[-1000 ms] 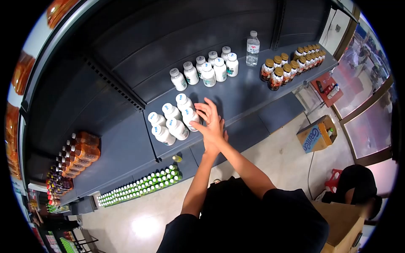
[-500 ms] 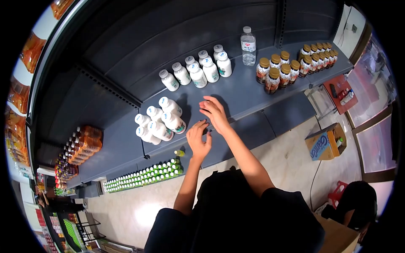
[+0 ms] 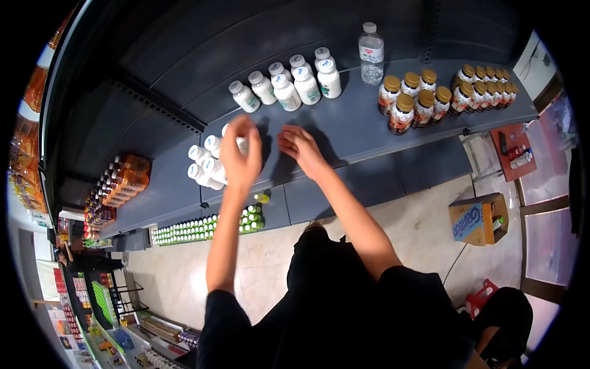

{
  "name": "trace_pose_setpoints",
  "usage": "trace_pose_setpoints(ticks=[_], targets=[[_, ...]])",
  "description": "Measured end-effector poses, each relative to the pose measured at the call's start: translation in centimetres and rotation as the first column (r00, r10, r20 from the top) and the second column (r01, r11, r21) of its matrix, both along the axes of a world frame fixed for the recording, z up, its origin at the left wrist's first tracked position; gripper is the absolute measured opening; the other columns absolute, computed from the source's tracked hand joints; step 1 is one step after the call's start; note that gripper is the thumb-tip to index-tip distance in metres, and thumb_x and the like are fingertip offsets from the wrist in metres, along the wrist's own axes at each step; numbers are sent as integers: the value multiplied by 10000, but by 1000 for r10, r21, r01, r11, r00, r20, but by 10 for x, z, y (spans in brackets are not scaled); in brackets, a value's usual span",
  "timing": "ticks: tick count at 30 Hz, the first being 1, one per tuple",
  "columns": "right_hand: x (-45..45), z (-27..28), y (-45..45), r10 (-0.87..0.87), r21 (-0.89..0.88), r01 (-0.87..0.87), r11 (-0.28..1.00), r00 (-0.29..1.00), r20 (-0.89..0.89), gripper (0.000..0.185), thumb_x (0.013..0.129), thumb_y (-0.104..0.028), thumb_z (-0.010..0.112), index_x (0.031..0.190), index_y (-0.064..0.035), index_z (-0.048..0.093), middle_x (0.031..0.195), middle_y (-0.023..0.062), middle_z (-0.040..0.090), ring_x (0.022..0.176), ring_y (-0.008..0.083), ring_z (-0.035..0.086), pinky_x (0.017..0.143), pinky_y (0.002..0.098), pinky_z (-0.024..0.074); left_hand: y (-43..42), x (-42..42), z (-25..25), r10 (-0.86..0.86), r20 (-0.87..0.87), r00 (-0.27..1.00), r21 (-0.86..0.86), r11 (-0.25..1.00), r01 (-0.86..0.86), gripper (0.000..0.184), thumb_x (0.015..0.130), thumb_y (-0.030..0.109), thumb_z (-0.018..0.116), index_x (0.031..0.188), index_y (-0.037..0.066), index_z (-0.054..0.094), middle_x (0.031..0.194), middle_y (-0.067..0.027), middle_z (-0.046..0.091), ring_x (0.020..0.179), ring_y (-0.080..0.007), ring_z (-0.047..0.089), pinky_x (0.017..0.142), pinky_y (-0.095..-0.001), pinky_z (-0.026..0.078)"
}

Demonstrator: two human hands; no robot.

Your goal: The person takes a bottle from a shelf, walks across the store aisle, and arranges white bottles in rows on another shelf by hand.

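Observation:
My left hand (image 3: pixel 241 161) is over the right side of a cluster of white capped bottles (image 3: pixel 215 169) on the dark shelf. It hides part of the nearest bottles, and its fingertips are smeared by motion, so whether it grips one cannot be told. To its right, my right hand (image 3: pixel 301 149) hovers above the shelf board, fingers loosely stretched and holding nothing. Behind both hands, several more white bottles (image 3: pixel 287 93) stand upright in two rows near the shelf's back panel.
A clear water bottle (image 3: pixel 371 55) stands at the back. Brown bottles with gold caps (image 3: pixel 424 106) fill the right side. Green bottles with white caps (image 3: pixel 209 227) are below the shelf edge. A cardboard box (image 3: pixel 478 219) sits on the floor, near another person (image 3: pixel 507 320).
My left hand has moved up and left from the shelf's front onto the white bottle cluster. My right hand has shifted slightly left. The camera view has shifted a little.

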State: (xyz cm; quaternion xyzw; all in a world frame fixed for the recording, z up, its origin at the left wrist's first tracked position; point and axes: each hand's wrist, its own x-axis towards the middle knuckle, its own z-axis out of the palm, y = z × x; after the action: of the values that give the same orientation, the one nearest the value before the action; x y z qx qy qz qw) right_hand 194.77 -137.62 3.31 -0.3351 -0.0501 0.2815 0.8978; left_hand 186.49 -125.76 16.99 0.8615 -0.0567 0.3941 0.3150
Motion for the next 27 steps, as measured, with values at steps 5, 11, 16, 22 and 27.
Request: trace_pose_setpoints(ticks=[5,11,16,22,27], targets=[[24,33,20,44,-25,-41,999,984,170,355,1040,-207,604,1351,-38,582,1191,113,709,1069,183,670,980,351,545,91,74,24,219,-194,956,285,946,-158,258,937,110,687,1175,9,671,951,-110,749,845,-208,710,733,-329,556],[58,66,45,108,-106,-83,991,960,259,377,1017,-218,635,1348,-45,583,1213,122,708,1104,190,659,968,337,545,151,171,-2,438,-448,780,386,881,-273,556,867,410,735,1326,114,636,1216,-153,734,1150,-372,691,954,-485,552],[78,66,78,195,-176,-154,972,949,247,446,1054,-187,562,1462,-17,502,1373,147,611,1249,235,604,1113,400,490,157,205,-12,470,-547,693,442,865,-237,534,860,454,749,1242,99,639,1216,-210,720,1169,-424,671,969,-499,548],[86,46,113,182,-477,24,878,907,379,747,937,-149,726,1579,-22,368,1518,153,498,1338,246,549,1100,383,480,160,196,-20,404,-458,792,482,861,-160,426,873,410,766,1141,99,652,1062,-178,750,1008,-414,714,869,-509,571],[77,14,127,38,-453,496,741,642,766,754,774,-76,794,1448,33,476,1453,233,521,1347,434,511,1118,459,443,141,163,0,313,-408,858,460,882,-103,383,856,353,790,1126,110,669,1041,-152,757,984,-376,722,841,-492,576]])
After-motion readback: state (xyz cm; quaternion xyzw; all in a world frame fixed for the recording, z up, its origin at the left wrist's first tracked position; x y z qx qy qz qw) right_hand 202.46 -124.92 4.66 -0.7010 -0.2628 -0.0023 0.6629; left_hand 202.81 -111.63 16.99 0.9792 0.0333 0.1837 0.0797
